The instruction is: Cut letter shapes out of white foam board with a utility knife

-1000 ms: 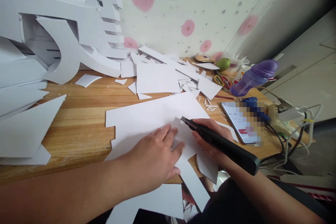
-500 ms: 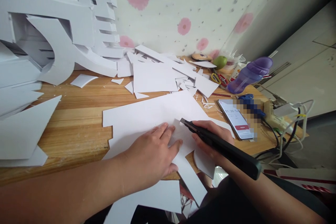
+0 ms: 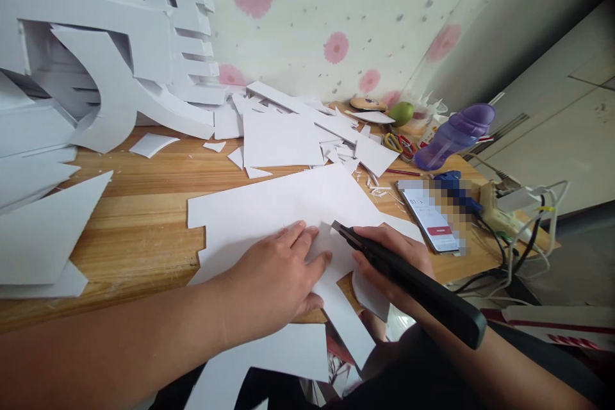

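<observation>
A large white foam board (image 3: 283, 195) with angular cut edges lies on the wooden table. My left hand (image 3: 283, 272) rests on it, fingers apart and pressing flat, holding nothing. To the right, my right hand (image 3: 394, 256) grips a black utility knife (image 3: 413, 278). The knife's blade points up and left over the board, just right of my left fingertips. Whether the blade tip touches the board is hard to tell. Another white board piece (image 3: 288, 349) lies below my left hand, at the table's front edge.
White board structures (image 3: 144, 45) stand at the back left, with loose sheets (image 3: 48, 230) below. Scraps (image 3: 283, 141) lie behind the board. At the right are a phone (image 3: 430, 218), a purple bottle (image 3: 451, 138), scissors (image 3: 398, 146), a green fruit (image 3: 401, 114) and cables (image 3: 533, 237).
The knife's rear end has swung slightly down and right, and its blade tip has shifted a little. My left hand stays on the board. The whole view has moved slightly.
</observation>
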